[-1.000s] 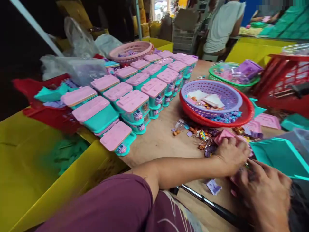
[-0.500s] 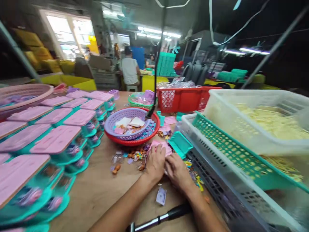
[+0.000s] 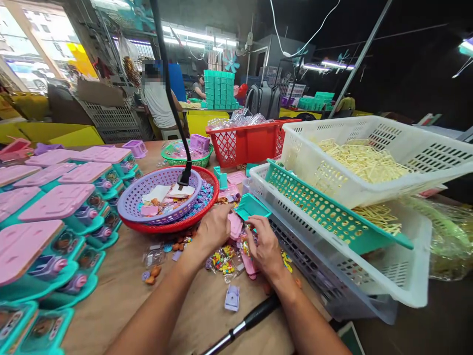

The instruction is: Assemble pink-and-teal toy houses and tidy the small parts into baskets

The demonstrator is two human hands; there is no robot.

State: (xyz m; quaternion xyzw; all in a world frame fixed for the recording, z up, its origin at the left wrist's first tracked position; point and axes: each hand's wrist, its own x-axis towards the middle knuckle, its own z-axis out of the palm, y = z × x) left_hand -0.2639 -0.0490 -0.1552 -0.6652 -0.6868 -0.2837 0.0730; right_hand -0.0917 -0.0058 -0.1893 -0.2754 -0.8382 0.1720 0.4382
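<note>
Head view, centre: the left hand (image 3: 214, 228) and right hand (image 3: 264, 249) meet low in the middle of the frame, over a scatter of small parts on the wooden counter (image 3: 121, 291).
Left hand grip: narrow, the fingers curled over the left edge of a pink piece (image 3: 235, 226), which it holds just above the counter.
Right hand grip: the fingertips are bent against the right side of the same piece; I cannot tell whether they close on it.
Pink piece, place: between the two hands, just below a teal tray part (image 3: 252, 206).
Below the hands: a clear packet of coloured beads (image 3: 221, 261) lies just beside the left wrist. A small purple part (image 3: 232, 298) and a black-handled tool (image 3: 254, 318) lie lower, between the forearms.
Left of centre: a purple basket (image 3: 140, 195) sits inside a red basket (image 3: 207, 209), with a black lamp arm (image 3: 170, 98) reaching down to it.
Left edge: rows of teal boxes with pink lids (image 3: 59, 202) stand stacked.
Right half: a white basket (image 3: 369, 192) of pale yellow parts rests on a teal basket (image 3: 321, 212).
Upper middle: a red crate (image 3: 244, 143) and a green basket (image 3: 185, 160) stand on the counter's far edge; a person (image 3: 157, 101) sits behind them.
</note>
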